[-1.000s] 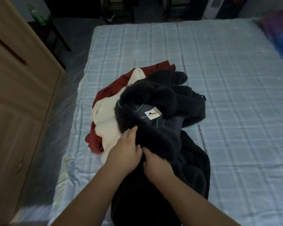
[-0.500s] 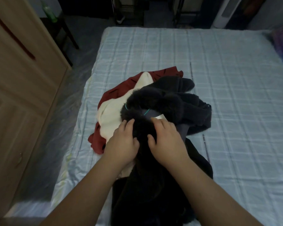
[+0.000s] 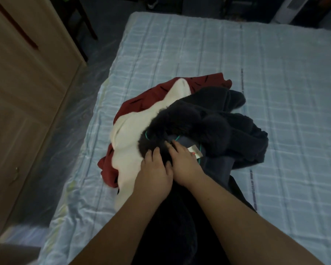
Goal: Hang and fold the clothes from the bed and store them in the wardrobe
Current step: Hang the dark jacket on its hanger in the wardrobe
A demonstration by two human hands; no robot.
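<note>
Here we work the black fur-collared fleece coat (image 3: 208,121) — left hand (image 3: 154,169) and right hand (image 3: 183,161) both gripping its collar, side by side, likely to find its shoulders for hanging.

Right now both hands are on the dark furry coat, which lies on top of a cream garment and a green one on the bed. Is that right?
Not quite. The head view shows the bottom garment is dark red, not green. The rest holds: the left hand and right hand are on the dark furry coat, which lies over the cream garment on the bed.
</note>
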